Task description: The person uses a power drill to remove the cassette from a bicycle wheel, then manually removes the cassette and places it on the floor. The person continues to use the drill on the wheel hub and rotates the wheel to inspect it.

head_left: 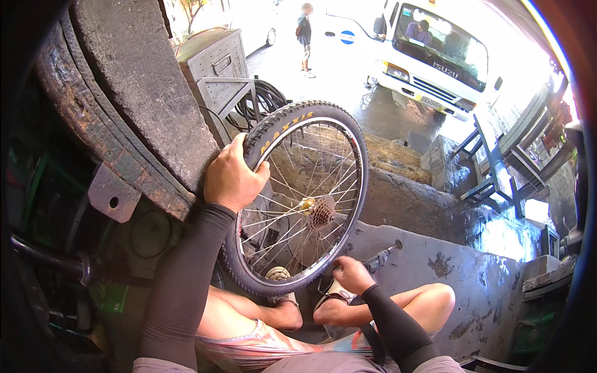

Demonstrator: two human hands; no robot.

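A bicycle wheel (362, 180) with a knobby black tire stands tilted in front of me, above my sandalled feet. Its silver spokes run to a gold hub (306, 205) with a cassette of sprockets (321, 213) facing me. My left hand (233, 177) is wrapped round the tire and rim at the upper left, thumb on the inner side. At the lower right of the wheel, my right hand (353, 275) is closed, close beside the tire. Whatever its curled fingers hold, if anything, is hidden. Just beyond it a dark power-tool-like object (377, 258) with a thin tip lies on the floor.
A worn wooden and concrete edge (149, 93) rises at my left. A grey metal cabinet (214, 62) and coiled black hoses (267, 99) stand ahead of it. Past the concrete step (410, 211) are a bench (488, 161), a white truck (429, 56) and a standing person (305, 37).
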